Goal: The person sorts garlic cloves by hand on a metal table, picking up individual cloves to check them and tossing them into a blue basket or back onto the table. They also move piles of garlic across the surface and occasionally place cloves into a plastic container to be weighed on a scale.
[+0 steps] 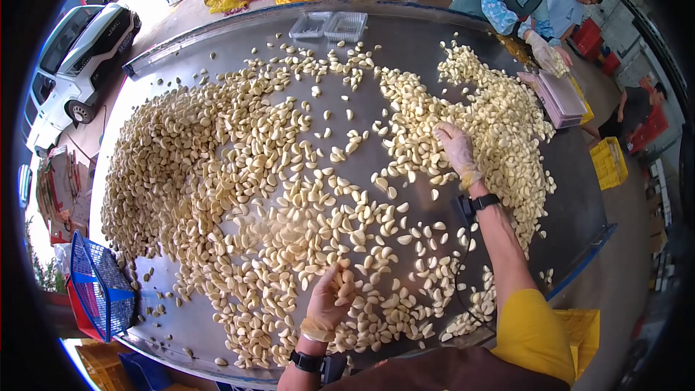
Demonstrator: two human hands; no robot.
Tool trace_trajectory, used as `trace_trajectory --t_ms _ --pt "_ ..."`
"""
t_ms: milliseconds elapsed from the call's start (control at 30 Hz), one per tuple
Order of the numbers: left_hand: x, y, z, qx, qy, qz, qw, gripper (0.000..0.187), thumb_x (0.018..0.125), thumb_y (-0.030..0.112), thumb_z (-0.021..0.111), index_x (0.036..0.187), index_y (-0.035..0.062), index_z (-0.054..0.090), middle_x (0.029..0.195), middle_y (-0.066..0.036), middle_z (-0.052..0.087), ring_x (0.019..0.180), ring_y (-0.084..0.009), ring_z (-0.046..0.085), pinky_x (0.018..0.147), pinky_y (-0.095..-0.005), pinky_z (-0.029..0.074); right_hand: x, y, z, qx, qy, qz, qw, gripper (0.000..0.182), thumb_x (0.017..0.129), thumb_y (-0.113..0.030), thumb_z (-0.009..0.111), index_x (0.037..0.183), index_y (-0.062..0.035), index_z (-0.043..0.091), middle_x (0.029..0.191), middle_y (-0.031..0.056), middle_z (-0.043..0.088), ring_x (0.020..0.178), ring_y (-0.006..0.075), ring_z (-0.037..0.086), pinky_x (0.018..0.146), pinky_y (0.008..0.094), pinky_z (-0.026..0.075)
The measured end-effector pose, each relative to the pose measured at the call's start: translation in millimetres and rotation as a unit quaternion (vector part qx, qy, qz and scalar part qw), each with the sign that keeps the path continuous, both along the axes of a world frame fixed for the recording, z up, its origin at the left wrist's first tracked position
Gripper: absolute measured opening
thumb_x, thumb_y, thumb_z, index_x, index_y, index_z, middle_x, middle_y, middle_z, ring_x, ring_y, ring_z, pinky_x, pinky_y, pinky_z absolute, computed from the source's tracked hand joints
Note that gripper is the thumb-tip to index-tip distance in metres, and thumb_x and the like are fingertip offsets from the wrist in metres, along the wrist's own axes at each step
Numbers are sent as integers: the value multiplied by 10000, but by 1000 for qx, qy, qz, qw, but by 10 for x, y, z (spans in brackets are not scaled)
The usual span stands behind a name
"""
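Observation:
Peeled garlic cloves (271, 195) are spread over a metal table (405, 210), with a second heap (499, 123) on the right. My left hand (331, 295), in a thin clear glove, is at the near middle among the cloves, its fingers curled round a few cloves. My right hand (455, 146), gloved too, reaches onto the left part of the right heap. Its fingers are bent together over the cloves, and what they hold, if anything, is hidden.
A clear plastic tray (345, 27) lies at the far edge. A co-worker's gloved hand (539, 51) is at the far right, by a scale (561, 98). A blue basket (105, 289) stands at the left edge. A cable runs below my right wrist.

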State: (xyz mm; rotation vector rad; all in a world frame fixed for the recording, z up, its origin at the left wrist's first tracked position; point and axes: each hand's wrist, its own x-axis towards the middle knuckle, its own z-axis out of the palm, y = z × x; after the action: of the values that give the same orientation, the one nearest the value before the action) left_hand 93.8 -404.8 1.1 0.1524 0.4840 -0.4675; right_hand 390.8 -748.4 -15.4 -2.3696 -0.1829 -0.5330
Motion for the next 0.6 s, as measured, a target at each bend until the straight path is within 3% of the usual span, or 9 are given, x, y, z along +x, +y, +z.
trace_trajectory --t_ms 33,100,133,167,200,233,367,500,600 --pt "-18 -28 15 52 -38 -44 997 285 1027 266 477 1145 30 584 739 -21 539 490 -83 361 469 -205 299 -360 250 218 42 97 18 994 180 889 -211 677 995 -65 670 922 117 708 830 262 667 757 344 517" --pt "-47 -100 -36 156 -35 -118 980 300 1019 317 502 1114 49 597 692 31 485 491 -61 337 476 -217 275 -1093 783 561 -4 200 167 966 324 893 -236 678 1178 -110 590 846 128 697 765 253 663 718 345 525" --pt "-55 -143 2 202 -41 -143 968 302 1012 331 518 1090 54 609 689 40 478 496 -52 335 467 -214 264 -1398 923 452 -14 208 282 936 453 873 -249 715 1282 -144 552 795 72 668 692 187 638 627 336 514" --pt "-47 -175 42 248 -48 -170 953 305 1005 345 534 1067 59 621 687 50 470 501 -42 333 458 -211 254 -1683 1042 270 -112 45 377 918 599 823 -279 751 1350 -147 499 794 70 648 687 244 626 617 362 515" --pt "-59 -194 32 247 -45 -172 953 305 1005 345 534 1067 59 621 687 50 470 501 -42 333 458 -211 254 -1965 1183 371 -118 68 412 901 685 798 -298 758 1392 -129 460 765 66 610 693 263 610 617 379 506" --pt "-64 -207 5 270 -70 -200 939 293 999 344 551 1053 67 632 688 59 474 508 -34 341 452 -200 250 -2183 1236 302 -177 54 420 888 711 798 -260 750 1409 -100 424 746 61 579 701 254 605 626 376 495" --pt "-104 -271 28 377 -123 -272 877 251 983 334 587 1031 94 647 688 76 485 525 -16 359 451 -168 250 -2422 1302 443 -160 15 461 873 704 816 -215 711 1411 -27 387 773 76 575 710 255 594 652 370 476" --pt "-127 -326 -12 301 -100 -211 925 222 991 305 576 1026 100 653 719 70 523 540 -15 393 458 -164 270 -2568 1223 483 -196 3 428 882 657 821 -133 688 1389 17 395 875 88 600 820 284 615 707 369 491" --pt "-136 -404 185 312 -74 -178 930 211 996 285 568 998 89 646 700 68 518 523 -14 384 451 -172 261 -2629 1234 464 -213 2 389 896 587 843 -83 633 1389 -26 424 925 96 602 849 256 611 728 356 498"
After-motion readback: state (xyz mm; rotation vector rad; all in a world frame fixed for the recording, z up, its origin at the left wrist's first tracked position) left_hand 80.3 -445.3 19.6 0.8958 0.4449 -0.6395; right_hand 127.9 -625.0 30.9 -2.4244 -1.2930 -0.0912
